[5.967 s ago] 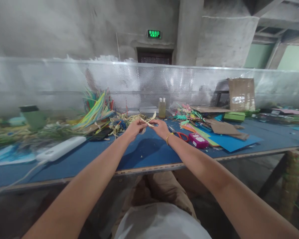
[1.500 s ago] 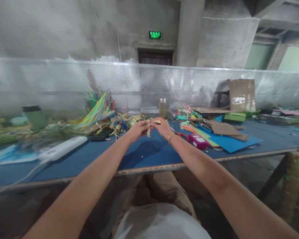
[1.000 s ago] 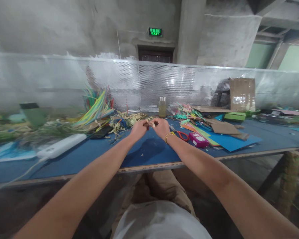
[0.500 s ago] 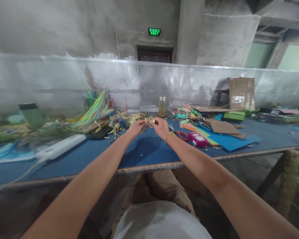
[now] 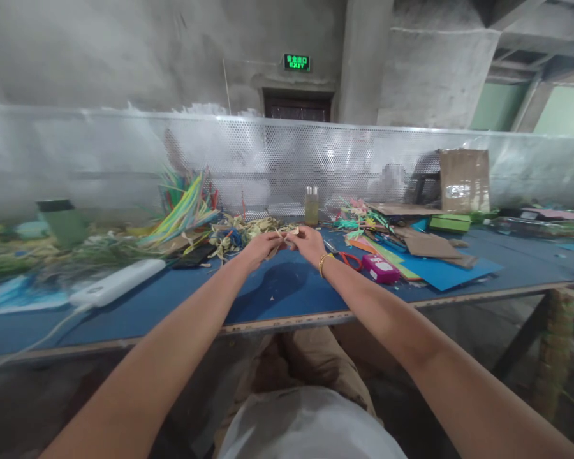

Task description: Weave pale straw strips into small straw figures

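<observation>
My left hand (image 5: pixel 259 245) and my right hand (image 5: pixel 310 242) meet above the blue table (image 5: pixel 287 293), fingers pinched together. Between them they grip a small pale straw strip (image 5: pixel 285 234), mostly hidden by the fingertips. A gold bracelet (image 5: pixel 322 263) circles my right wrist. Just behind the hands lies a heap of pale straw scraps (image 5: pixel 249 229).
A white power strip (image 5: pixel 117 284) lies at the left, with coloured strips (image 5: pixel 184 210) and a green cup (image 5: pixel 62 223) behind. A small bottle (image 5: pixel 311 206) stands by the perforated screen. Red-handled scissors (image 5: pixel 349 259), a pink box (image 5: pixel 380 268), blue paper (image 5: pixel 442 271) and cardboard (image 5: pixel 463 182) lie right.
The straw strip stuck out well beyond the fingers six seconds ago; now it is drawn in short between the pinched fingertips. Both hands stay in the same place over the table.
</observation>
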Available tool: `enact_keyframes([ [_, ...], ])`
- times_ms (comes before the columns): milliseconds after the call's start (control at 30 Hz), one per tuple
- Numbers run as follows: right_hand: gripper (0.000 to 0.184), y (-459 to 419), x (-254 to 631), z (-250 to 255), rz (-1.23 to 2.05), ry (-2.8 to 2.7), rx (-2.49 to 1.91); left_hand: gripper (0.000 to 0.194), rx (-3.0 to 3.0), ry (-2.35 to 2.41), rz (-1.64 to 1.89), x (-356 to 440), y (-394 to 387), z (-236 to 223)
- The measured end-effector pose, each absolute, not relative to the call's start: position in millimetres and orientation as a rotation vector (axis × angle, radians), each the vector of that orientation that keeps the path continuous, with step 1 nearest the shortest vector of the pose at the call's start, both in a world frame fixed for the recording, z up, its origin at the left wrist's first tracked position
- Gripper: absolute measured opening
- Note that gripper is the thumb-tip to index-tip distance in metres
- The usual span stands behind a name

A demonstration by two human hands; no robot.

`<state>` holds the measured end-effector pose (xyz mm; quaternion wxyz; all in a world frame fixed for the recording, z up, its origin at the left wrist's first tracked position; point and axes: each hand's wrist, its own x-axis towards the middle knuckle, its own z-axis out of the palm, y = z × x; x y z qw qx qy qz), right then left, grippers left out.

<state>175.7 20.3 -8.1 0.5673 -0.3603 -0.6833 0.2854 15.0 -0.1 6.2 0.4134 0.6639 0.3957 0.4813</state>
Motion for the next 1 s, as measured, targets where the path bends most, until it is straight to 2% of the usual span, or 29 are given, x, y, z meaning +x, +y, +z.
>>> enact_keyframes([
  [367,0.022,19.8,174.2,-8.7,0.704,-1.560,-0.784,0.025,1.520,1.055,1.308,13.5,1.4,11.3],
  [600,0.011,15.1,180.1,-3.6,0.403,-1.666,-0.801,0.003,1.452,1.025,1.243,11.9,0.3,14.8],
  [833,0.013,20.5,173.2,-9.9,0.766,-1.694,-0.739,0.007,1.338,0.953,1.207,10.9,2.1,13.1],
  [1000,0.020,19.9,173.0,-10.8,0.869,-1.613,-0.730,0.018,1.401,0.920,1.291,11.1,6.8,8.6],
])
